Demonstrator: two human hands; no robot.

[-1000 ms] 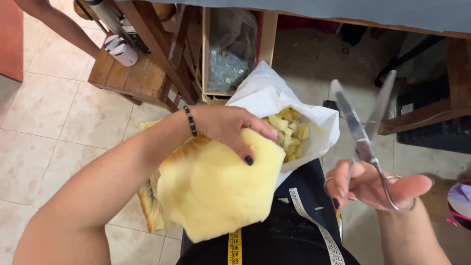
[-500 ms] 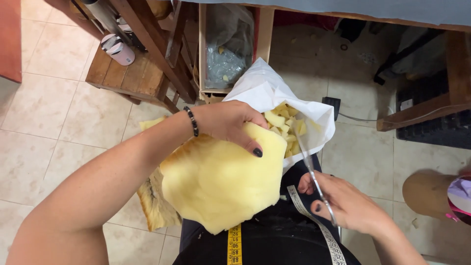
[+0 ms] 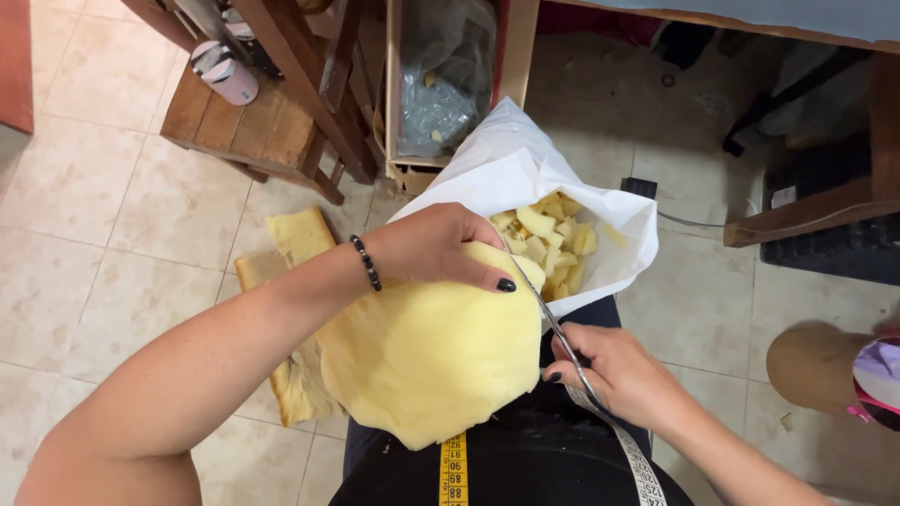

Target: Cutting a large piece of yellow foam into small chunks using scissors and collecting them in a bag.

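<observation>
Your left hand (image 3: 441,248) is curled over the top edge of the foam (image 3: 431,351), a thick round yellow slab, fingers folded down on its far rim and thumb pressed to its face, so it is firmly gripped. The foam rests tilted on your lap, over the dark cloth of your legs, its lower edge just above the yellow tape (image 3: 454,468) that hangs down your front. Your right hand (image 3: 619,375) is closed round the handles of the scissors (image 3: 548,314), fingers through the loops; the blades run up and to the left along the foam's right edge, touching it near your left fingertips. How far the blades are parted cannot be told, since they look like one thin line here. Just beyond the foam, a white bag (image 3: 525,173) stands open, holding a heap of small yellow foam pieces (image 3: 553,244). More foam sheets (image 3: 295,244) lie on the tiled floor (image 3: 122,225) under your left forearm. A wooden stool (image 3: 248,126) stands further off to the left
</observation>
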